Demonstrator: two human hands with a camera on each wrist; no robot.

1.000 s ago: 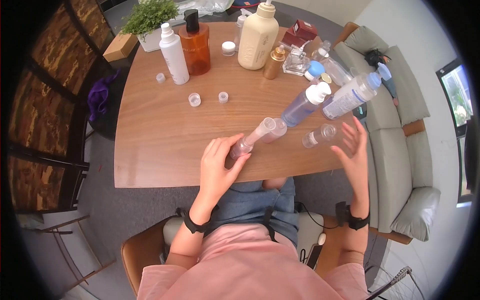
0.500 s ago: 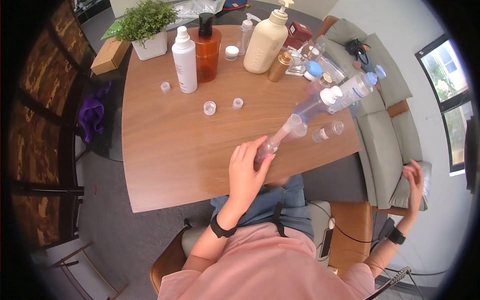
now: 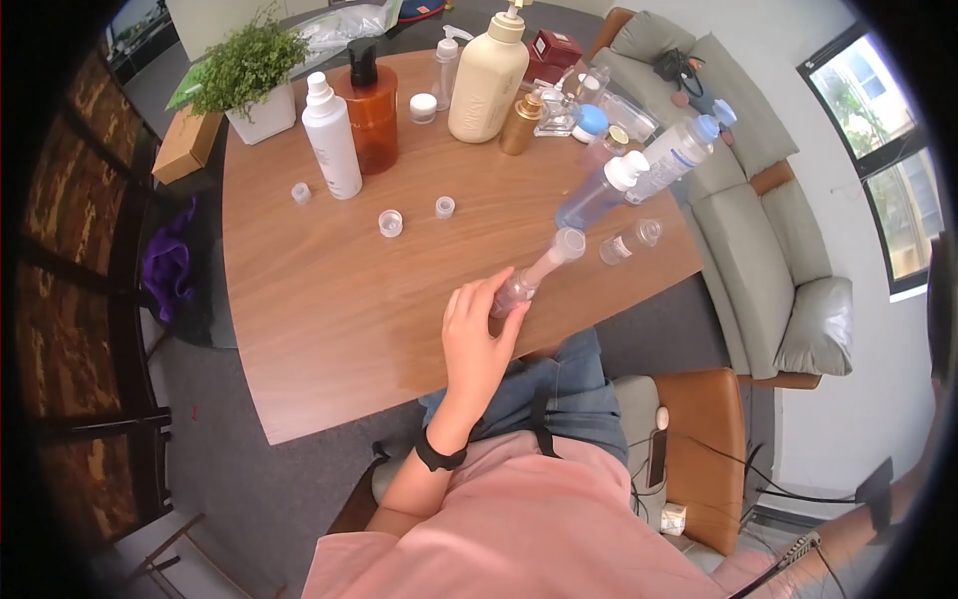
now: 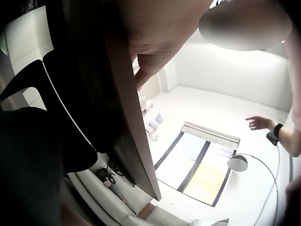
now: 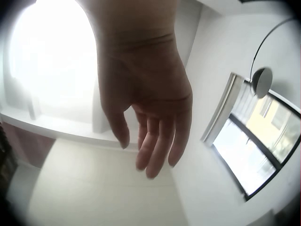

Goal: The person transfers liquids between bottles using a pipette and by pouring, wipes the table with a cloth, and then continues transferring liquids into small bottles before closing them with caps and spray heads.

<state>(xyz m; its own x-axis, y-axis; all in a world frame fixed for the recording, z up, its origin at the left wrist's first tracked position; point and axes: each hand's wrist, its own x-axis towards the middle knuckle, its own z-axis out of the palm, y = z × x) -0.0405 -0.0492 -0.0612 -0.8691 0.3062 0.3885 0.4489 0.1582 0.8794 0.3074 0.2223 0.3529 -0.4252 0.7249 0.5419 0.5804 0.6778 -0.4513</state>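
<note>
- Left hand [image 3: 479, 334]: grasping, thumb and fingers around the clear pinkish bottle; at the middle of the near edge.
- Right hand [image 5: 149, 89]: released, holding nothing, fingers loosely bent; raised well apart from the surface [image 3: 329, 329].
- Clear pinkish bottle [image 3: 509, 301]: in the left hand, just inside the near edge; a slender, paler part [image 3: 544, 268] extends from its top to a round end.
- Small labelled clear bottle [image 3: 629, 245]: near the near right corner.
- Blue-tinted bottle [image 3: 587, 203], white top: inward from the right edge.
- Clear bottle with a blue top [image 3: 659, 170]: by the right edge.
- Small clear caps, three: one [image 3: 301, 194] toward the left edge; two [image 3: 390, 224] [image 3: 445, 208] further in.
- White bottle [image 3: 331, 150] and amber bottle [image 3: 371, 130], black top: side by side, toward the far left corner.
- Cream pump bottle [image 3: 489, 90], gold-brown bottle [image 3: 520, 127] beside it: toward the far edge.
</note>
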